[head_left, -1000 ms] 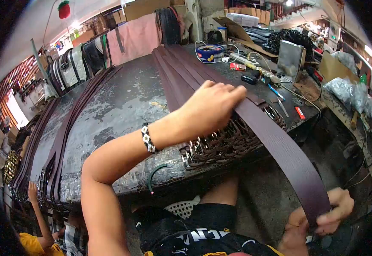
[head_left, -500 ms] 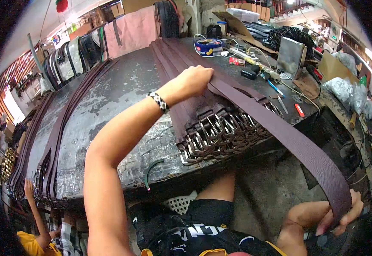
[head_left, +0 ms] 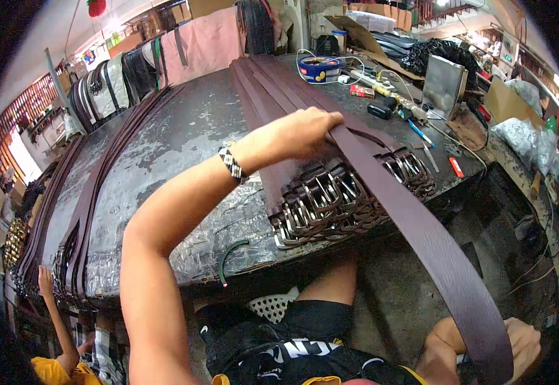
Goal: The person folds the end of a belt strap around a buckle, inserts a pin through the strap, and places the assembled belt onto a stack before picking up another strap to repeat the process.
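A dark brown leather belt strap (head_left: 424, 237) stretches diagonally between my two hands. My left hand (head_left: 308, 133), with a beaded bracelet at the wrist, is closed on its upper end above the table. Low on the right, my right hand (head_left: 522, 343) is wrapped around the strap near its lower end; the strap hides part of the fingers. Beneath my left hand lies a stack of brown belts (head_left: 260, 96), running away from me. Their metal buckles (head_left: 321, 199) are bunched at the table's near edge, partly covered by the held strap.
More belts (head_left: 93, 186) lie along the left of the worn black table (head_left: 183, 138). Beyond the stack are a blue tub (head_left: 320, 70), a metal block (head_left: 443, 86), pens and a red lighter (head_left: 456, 167). A green curved piece (head_left: 227, 260) rests near the front edge. Another person's hand (head_left: 45, 281) shows at lower left.
My left hand has shifted a little right and down with the strap. My right hand has moved lower, and the strap now hangs straighter and steeper between them.
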Action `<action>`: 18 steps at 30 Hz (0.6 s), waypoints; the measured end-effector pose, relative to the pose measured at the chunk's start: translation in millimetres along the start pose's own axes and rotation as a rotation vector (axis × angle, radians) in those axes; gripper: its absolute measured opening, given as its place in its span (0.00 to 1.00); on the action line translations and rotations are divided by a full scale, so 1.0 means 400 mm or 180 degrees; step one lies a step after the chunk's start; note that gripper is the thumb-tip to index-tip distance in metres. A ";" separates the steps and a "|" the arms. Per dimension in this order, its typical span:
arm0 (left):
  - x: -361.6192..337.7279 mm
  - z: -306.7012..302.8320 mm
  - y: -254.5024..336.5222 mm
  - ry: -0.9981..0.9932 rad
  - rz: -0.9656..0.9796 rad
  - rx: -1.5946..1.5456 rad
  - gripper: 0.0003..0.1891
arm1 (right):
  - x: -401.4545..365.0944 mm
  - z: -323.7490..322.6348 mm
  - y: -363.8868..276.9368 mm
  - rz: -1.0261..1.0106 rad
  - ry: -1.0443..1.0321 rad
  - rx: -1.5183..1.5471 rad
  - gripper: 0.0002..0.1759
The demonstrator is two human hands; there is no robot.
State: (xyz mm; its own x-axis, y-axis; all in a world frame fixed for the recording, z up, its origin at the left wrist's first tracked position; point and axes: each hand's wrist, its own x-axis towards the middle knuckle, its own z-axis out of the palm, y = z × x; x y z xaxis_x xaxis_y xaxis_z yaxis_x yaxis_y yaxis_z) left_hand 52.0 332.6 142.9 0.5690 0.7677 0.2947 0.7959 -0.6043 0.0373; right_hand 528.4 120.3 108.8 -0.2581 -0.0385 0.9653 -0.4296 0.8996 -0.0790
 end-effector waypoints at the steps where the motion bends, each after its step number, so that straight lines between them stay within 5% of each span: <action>1: 0.012 0.003 -0.032 0.0123 0.0017 -0.0021 0.26 | -0.005 0.002 0.016 -0.0058 -0.0046 -0.0031 0.08; 7: 0.095 0.074 -0.264 0.0113 -0.0260 0.0152 0.26 | -0.030 0.077 0.181 -0.0111 -0.0493 -0.0314 0.07; 10: 0.123 0.145 -0.469 0.0367 0.0059 0.0400 0.30 | 0.085 0.140 0.263 0.1161 -0.1142 0.0004 0.17; 11: 0.113 0.159 -0.502 0.0365 -0.0129 0.0454 0.31 | 0.106 0.149 0.246 0.2603 -0.1015 0.0468 0.21; 17: 0.100 0.228 -0.590 0.0156 -0.1603 0.1263 0.42 | 0.111 0.219 0.352 0.3296 -0.0269 0.0853 0.23; 18: 0.102 0.221 -0.595 0.0065 -0.1433 0.1048 0.43 | 0.109 0.215 0.359 0.3320 -0.0211 0.0901 0.23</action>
State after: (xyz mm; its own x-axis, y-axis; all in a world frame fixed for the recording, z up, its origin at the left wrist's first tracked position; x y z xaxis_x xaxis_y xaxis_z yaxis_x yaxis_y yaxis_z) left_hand -95.8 526.7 61.5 0.1565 0.9283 0.3372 0.9839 -0.1167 -0.1355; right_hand 381.1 210.3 118.3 -0.6548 0.6565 0.3744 -0.1533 0.3698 -0.9164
